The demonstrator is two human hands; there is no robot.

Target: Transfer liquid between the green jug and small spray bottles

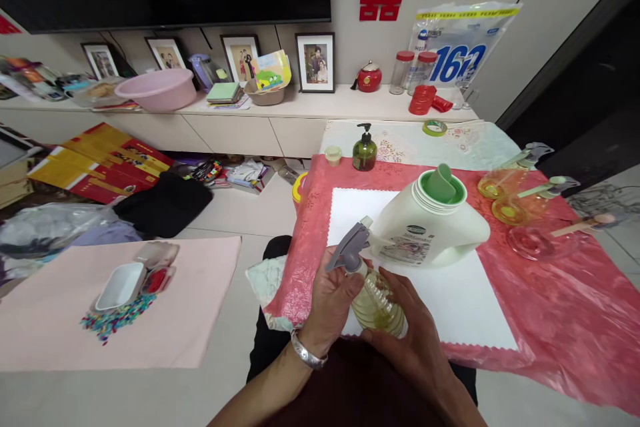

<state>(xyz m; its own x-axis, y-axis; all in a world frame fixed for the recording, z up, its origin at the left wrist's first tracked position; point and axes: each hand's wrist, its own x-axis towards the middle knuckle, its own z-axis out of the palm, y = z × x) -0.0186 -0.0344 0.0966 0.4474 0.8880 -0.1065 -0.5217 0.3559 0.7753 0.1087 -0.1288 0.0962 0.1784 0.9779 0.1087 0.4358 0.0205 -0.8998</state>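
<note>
A clear ribbed spray bottle (379, 301) with yellowish liquid inside is held tilted above the table's near edge. My left hand (331, 303) is closed around its neck, just under the grey trigger head (351, 245). Wrapped about the bottle's body is my right hand (415, 323), its fingers on the right side and base. Right behind the bottle stands a large white detergent jug (427, 230), uncapped, with a green spout (441, 185) in its mouth. The jug rests on a white scalloped mat (483, 303).
A green pump bottle (365, 150) and a pale cup (333, 155) stand at the table's back left. On the right are glass vessels (510, 210) with wooden or green-handled tools. Green tape (435, 128) lies at the back. Lower left, a pink table (200, 300) bears a white dish.
</note>
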